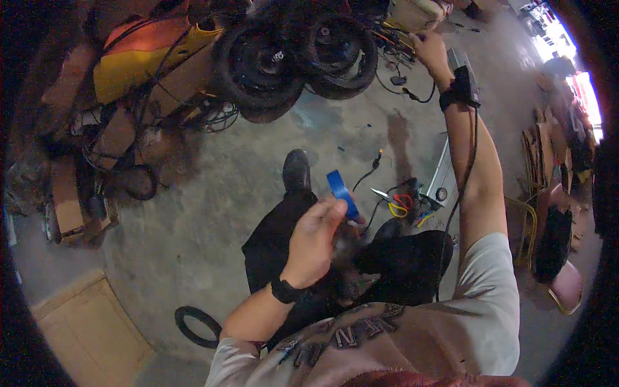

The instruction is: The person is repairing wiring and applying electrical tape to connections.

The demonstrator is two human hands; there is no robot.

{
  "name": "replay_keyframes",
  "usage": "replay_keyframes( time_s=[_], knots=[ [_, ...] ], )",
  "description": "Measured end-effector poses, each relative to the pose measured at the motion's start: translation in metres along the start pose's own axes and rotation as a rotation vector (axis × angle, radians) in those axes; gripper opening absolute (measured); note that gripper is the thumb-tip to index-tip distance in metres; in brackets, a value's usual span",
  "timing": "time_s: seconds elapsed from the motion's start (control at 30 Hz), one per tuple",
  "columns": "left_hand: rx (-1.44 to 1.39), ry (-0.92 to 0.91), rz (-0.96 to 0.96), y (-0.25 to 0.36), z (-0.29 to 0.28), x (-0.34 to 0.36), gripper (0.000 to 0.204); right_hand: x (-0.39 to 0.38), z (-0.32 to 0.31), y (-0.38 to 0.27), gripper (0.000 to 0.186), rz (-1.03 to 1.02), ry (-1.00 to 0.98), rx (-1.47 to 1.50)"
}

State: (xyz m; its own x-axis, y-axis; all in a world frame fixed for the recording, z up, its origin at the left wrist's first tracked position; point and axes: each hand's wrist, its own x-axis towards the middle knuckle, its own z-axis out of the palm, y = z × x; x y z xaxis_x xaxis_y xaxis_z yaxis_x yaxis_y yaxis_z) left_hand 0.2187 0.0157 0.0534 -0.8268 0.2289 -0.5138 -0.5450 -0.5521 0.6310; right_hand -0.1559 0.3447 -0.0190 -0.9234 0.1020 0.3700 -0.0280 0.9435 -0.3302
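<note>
My left hand (316, 232) is closed around a roll of blue tape (342, 193), held up over my lap between thumb and fingers. At the far right my right arm is stretched out. My right hand (432, 55) is there, its fingers bent together beside a tangle of wires (394, 45); what they pinch, if anything, is too small to make out. Scissors (394, 204) with red and yellow handles lie on the floor in front of me. Close by is a short black cable (369, 171) with a yellow tip.
Black tyred wheels (258, 68) stand at the far side, beside a yellow and orange panel (138, 58). Cables and cardboard pile up on the left. A loose black tyre (198, 326) lies at the near left. Cardboard sheets (548, 151) and a chair (566, 287) are on the right.
</note>
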Motion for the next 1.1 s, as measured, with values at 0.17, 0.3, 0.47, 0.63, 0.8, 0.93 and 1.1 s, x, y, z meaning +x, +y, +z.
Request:
replay_keyframes(
  time_s=[0.17,0.3,0.47,0.63,0.8,0.93,1.1],
  knots=[
    [0.074,0.077,-0.117,0.021,0.009,0.004,0.026,-0.021,0.068,0.003,0.037,0.169,-0.186,0.218],
    [-0.006,0.028,-0.121,0.006,0.006,0.005,0.028,-0.039,0.112,0.021,0.031,0.125,-0.146,0.233],
    [0.097,-0.081,-0.12,0.002,0.012,0.005,0.031,-0.057,0.147,0.049,0.026,0.163,-0.245,0.455],
    [0.309,-0.054,-0.111,0.011,0.005,0.004,0.031,-0.02,0.159,0.03,0.027,-0.003,-0.152,0.202],
    [0.556,-0.05,0.074,0.011,-0.002,0.003,0.031,0.024,0.183,-0.008,0.036,-0.046,0.182,0.258],
    [0.345,0.032,-0.068,0.017,-0.001,0.012,0.031,0.009,0.237,0.002,0.046,-0.045,-0.23,-0.107],
    [0.274,0.027,-0.148,0.008,-0.02,0.02,0.032,-0.052,0.231,-0.037,0.049,-0.105,-0.03,-0.007]
  ],
)
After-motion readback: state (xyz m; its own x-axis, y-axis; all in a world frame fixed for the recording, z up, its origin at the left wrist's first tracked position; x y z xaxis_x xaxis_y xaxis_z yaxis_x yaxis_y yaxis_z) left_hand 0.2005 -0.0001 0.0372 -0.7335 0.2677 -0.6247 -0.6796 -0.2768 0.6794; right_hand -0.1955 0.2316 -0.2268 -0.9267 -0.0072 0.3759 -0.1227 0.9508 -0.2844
